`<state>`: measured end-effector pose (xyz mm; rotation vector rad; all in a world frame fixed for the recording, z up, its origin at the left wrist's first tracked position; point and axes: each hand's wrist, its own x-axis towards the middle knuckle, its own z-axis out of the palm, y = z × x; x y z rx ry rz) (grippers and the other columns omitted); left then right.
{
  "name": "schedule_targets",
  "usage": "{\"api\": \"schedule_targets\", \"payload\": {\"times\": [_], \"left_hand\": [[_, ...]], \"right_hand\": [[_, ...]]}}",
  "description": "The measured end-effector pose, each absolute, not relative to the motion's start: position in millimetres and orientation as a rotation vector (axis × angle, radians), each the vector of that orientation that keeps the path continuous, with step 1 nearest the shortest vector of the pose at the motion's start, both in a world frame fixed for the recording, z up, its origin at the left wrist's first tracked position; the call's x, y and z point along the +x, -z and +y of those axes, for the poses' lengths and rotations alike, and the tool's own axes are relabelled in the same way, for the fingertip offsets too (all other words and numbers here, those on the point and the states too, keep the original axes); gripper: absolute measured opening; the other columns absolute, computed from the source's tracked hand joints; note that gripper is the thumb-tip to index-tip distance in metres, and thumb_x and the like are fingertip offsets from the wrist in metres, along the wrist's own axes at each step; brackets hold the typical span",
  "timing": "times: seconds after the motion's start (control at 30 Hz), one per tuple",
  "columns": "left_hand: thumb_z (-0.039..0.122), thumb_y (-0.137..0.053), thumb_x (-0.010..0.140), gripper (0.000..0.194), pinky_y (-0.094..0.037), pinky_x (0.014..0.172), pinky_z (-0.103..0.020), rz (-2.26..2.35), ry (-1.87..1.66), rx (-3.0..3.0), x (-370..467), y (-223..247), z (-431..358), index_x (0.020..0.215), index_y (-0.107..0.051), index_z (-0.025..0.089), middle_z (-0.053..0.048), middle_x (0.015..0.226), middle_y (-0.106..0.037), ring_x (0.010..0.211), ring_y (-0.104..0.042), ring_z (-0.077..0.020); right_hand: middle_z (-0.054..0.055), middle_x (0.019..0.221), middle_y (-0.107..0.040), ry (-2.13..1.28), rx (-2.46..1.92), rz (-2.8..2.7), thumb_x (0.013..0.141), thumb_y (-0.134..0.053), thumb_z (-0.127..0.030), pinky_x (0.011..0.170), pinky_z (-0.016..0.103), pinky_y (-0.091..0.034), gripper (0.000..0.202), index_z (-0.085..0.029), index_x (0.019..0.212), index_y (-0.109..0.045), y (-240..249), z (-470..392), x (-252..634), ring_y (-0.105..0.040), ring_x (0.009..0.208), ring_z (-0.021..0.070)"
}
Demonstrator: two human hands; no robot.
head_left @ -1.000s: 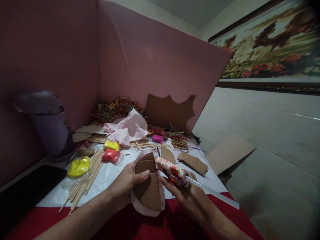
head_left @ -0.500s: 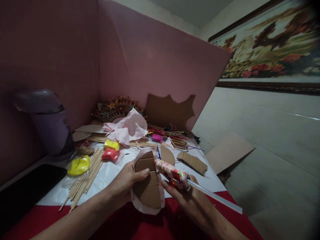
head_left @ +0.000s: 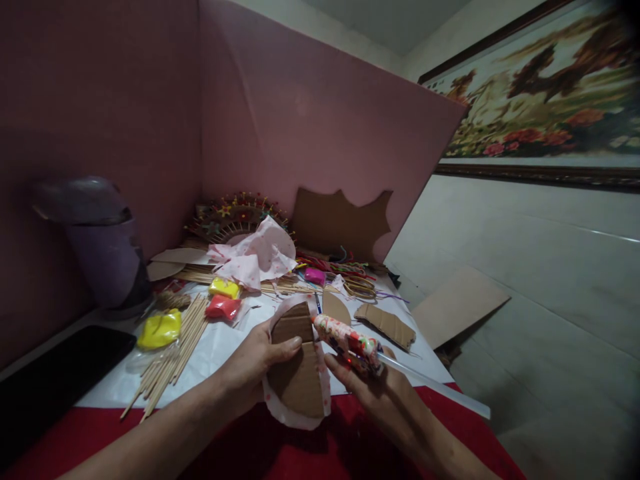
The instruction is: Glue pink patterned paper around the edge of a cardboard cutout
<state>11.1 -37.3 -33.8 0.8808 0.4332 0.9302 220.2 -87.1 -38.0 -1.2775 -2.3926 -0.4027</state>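
Between thumb and fingers, my left hand grips a half-round cardboard piece, its corrugated side facing me. White cloth with pink dots sticks out around the cardboard's edge. My right hand is wrapped round a patterned hot glue gun, with a long clear glue stick jutting from its back end. The gun's orange tip is close to the upper right edge of the cardboard; whether it touches is hard to tell. A small red light shows on the gun.
Beyond my hands lie a rounded cardboard piece, a torn cardboard strip, scissors and crumpled dotted cloth. Wooden sticks, yellow clay packets and a red packet are left. A purple bin stands behind a black phone-like slab.
The glue gun has shifted very slightly right along the cardboard's edge, and its stick with it. My left hand keeps the same grip on the cardboard.
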Motion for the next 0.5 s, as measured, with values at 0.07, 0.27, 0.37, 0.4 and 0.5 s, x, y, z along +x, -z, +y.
{"api": "schedule_targets", "payload": {"times": [0.07,0.27,0.37,0.4,0.5], "left_hand": [[0.014,-0.067,0.075,0.044,-0.048,0.076,-0.035,0.436,-0.928,0.881,10.9,32.8,-38.1,0.117,-0.056,0.022,-0.009,0.098,-0.070,0.080,-0.064,-0.0207],[0.015,-0.069,0.073,0.045,-0.048,0.076,-0.035,0.455,-0.923,0.872,10.3,31.7,-39.0,0.116,-0.057,0.022,-0.009,0.097,-0.070,0.079,-0.064,-0.0210],[0.015,-0.068,0.074,0.045,-0.048,0.078,-0.035,0.444,-0.935,0.885,10.9,33.0,-37.6,0.117,-0.056,0.022,-0.008,0.098,-0.070,0.081,-0.064,-0.0208],[0.015,-0.068,0.074,0.046,-0.047,0.078,-0.035,0.438,-0.941,0.887,11.2,33.4,-37.3,0.117,-0.055,0.023,-0.008,0.099,-0.069,0.083,-0.064,-0.0211],[0.015,-0.068,0.074,0.050,-0.047,0.077,-0.035,0.438,-0.942,0.878,11.8,33.8,-37.1,0.121,-0.052,0.024,-0.008,0.099,-0.069,0.084,-0.064,-0.0223]], "right_hand": [[0.007,0.122,-0.063,0.582,-1.262,-2.442,0.075,-0.044,0.003,0.079,0.047,-0.056,0.066,-0.031,0.132,-0.049,37.4,-88.8,219.7,-0.061,0.105,0.0306],[0.013,0.119,-0.063,0.890,-1.229,-2.488,0.076,-0.051,-0.001,0.074,0.043,-0.057,0.056,-0.024,0.128,-0.055,37.3,-91.1,219.1,-0.064,0.095,0.0298],[0.011,0.114,-0.066,0.848,-1.245,-2.468,0.076,-0.057,-0.003,0.074,0.042,-0.058,0.055,-0.027,0.125,-0.057,37.5,-91.8,217.7,-0.064,0.091,0.0295],[0.009,0.114,-0.066,0.806,-1.256,-2.451,0.076,-0.058,-0.004,0.075,0.041,-0.058,0.054,-0.029,0.124,-0.058,36.8,-92.2,216.6,-0.064,0.091,0.0287],[0.005,0.112,-0.067,0.654,-1.301,-2.394,0.081,-0.056,-0.009,0.075,0.037,-0.059,0.046,-0.030,0.122,-0.059,31.5,-93.4,210.8,-0.065,0.090,0.0259]]}}
